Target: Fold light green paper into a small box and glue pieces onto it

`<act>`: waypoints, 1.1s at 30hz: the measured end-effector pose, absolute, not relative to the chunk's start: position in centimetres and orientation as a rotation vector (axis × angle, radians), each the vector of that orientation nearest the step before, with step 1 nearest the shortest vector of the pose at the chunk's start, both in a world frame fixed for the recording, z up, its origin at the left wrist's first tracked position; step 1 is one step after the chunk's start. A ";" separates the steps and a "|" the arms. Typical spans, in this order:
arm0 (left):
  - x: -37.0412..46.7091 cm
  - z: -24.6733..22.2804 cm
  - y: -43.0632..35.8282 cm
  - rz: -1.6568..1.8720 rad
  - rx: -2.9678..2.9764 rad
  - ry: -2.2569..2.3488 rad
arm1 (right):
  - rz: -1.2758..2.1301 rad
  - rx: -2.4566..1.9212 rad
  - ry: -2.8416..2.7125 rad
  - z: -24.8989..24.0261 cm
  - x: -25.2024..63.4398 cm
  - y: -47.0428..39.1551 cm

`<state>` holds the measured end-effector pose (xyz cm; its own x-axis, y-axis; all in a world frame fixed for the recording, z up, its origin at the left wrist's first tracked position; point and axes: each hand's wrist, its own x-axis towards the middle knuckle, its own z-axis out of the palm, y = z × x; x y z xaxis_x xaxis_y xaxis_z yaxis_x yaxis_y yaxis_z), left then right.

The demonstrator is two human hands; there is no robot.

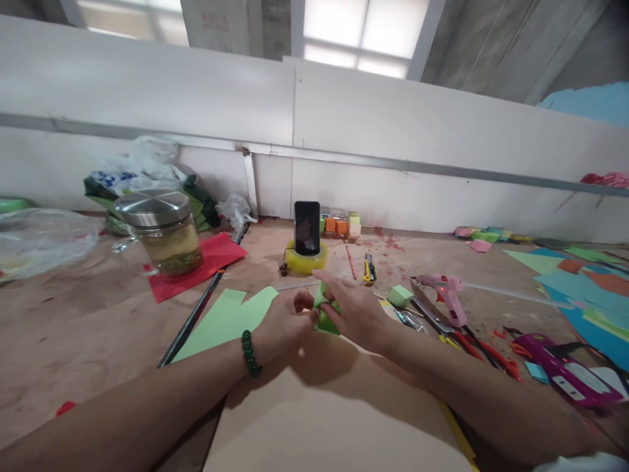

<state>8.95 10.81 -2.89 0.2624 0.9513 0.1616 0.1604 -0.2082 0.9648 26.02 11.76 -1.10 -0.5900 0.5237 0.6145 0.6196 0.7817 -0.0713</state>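
Between my two hands is a small folded piece of green paper (326,321), partly covered by fingers. My left hand (287,318), with a green bead bracelet (249,353) on its wrist, pinches the paper's left side. Over its top and right side bend the fingers of my right hand (358,311). Below them lies a large cream sheet (314,413). A flat light green sheet (223,321) rests left of my left hand. Just right of my right hand sits a small light green paper block (400,295).
A lidded glass jar (171,239) stands on red paper (216,255). A phone (307,228) leans upright in a yellow tape roll (299,262). To the right lie a cutter (370,267), a pink glue gun (447,295), red-handled scissors (472,344) and a purple device (565,370).
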 end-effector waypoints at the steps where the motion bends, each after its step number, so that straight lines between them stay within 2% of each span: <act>1: 8.9 -2.9 10.8 1.057 1.583 1.063 | -0.164 -0.869 -2.333 -1.1 26.1 11.8; 11: 8.8 -2.5 11.0 1.106 1.453 0.989 | -0.111 -0.803 -2.418 -1.0 26.3 12.1; 18: 9.0 -2.6 11.0 1.060 1.496 0.960 | -0.354 -0.726 -2.424 -1.4 26.1 11.9; 26: 9.0 -3.5 11.3 1.047 1.591 1.001 | -0.433 -0.741 -2.445 -2.4 25.5 11.4; 33: 8.8 -3.3 11.1 1.018 1.541 1.151 | -0.213 -0.883 -2.484 -2.1 25.7 11.7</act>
<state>8.82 11.14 -3.26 0.2180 0.9723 0.0848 0.2030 -0.1302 0.9705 25.72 11.68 -2.10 -0.6697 0.5511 0.4977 0.6278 0.7782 -0.0168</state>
